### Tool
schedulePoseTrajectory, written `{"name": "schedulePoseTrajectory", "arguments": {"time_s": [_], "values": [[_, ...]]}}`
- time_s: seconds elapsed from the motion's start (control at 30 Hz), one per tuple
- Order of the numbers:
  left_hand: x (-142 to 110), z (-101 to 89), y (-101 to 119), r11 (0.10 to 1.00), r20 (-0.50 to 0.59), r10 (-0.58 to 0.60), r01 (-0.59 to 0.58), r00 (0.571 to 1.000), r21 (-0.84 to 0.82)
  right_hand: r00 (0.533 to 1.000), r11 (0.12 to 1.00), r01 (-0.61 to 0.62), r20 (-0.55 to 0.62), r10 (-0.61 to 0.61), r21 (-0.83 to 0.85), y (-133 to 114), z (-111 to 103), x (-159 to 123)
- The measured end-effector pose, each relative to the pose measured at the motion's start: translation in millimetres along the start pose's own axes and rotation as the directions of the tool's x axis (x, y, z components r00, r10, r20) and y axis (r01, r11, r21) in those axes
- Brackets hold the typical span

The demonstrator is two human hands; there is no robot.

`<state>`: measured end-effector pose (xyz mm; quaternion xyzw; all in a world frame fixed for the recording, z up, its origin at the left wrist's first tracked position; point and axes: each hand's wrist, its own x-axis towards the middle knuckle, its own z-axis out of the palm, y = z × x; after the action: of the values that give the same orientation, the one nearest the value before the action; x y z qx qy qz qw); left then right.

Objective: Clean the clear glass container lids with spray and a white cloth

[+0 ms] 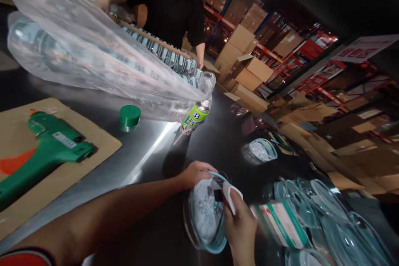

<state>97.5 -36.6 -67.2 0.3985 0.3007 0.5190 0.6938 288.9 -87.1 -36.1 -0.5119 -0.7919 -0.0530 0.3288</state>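
Both closed: L hand (197, 173) on blue-rimmed clear container (217, 248), R hand (240, 225) w/ white cloth (232, 196).

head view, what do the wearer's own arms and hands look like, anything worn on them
Left hand and right hand: no gloves visible. The left forearm is uncovered up to a dark-edged red sleeve; no right sleeve shows.

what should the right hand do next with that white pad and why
Probably run the white pad along the rim of the tub: the right hand holds it beside that rim, and the left hand grips the far edge, apparently steadying it.
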Motion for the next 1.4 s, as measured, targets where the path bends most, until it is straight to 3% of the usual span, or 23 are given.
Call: {"name": "schedulePoseTrajectory", "arguments": {"time_s": [0.23,0.4,0.57,0.93,1.2,1.4], "values": [[1.2,-0.6,-0.1,1.0,0.008,-0.028,0.028,1.0,-0.009,0.998,0.998,0.055,0.002,-0.055,-0.037,-2.9,-0.5,2.3],[0.3,-1.2,2.7,0.999,0.01,-0.032,0.032,0.999,-0.006,0.999,0.999,0.023,0.027,-0.022,-0.03,-4.3,3.4,0.6],[-0.1,-0.6,2.9,0.999,0.008,-0.036,0.036,0.999,-0.009,0.996,0.997,-0.074,-0.057,0.074,0.002,-7.8,2.7,-1.7],[1.2,-0.3,2.3,0.999,0.004,-0.042,0.042,0.999,-0.016,0.995,0.995,-0.096,-0.04,0.095,-0.018,-12.5,1.8,0.0],[-0.7,0.8,4.5,0.999,0.0,-0.041,0.041,0.999,-0.027,0.999,0.998,0.014,-0.04,-0.016,-0.059,-10.1,0.2,1.9],[-1.6,1.3,6.4,0.999,0.014,-0.041,0.041,0.999,-0.019,1.0,0.996,0.012,-0.027,-0.014,-0.092,-14.2,-0.6,-0.2]]}}
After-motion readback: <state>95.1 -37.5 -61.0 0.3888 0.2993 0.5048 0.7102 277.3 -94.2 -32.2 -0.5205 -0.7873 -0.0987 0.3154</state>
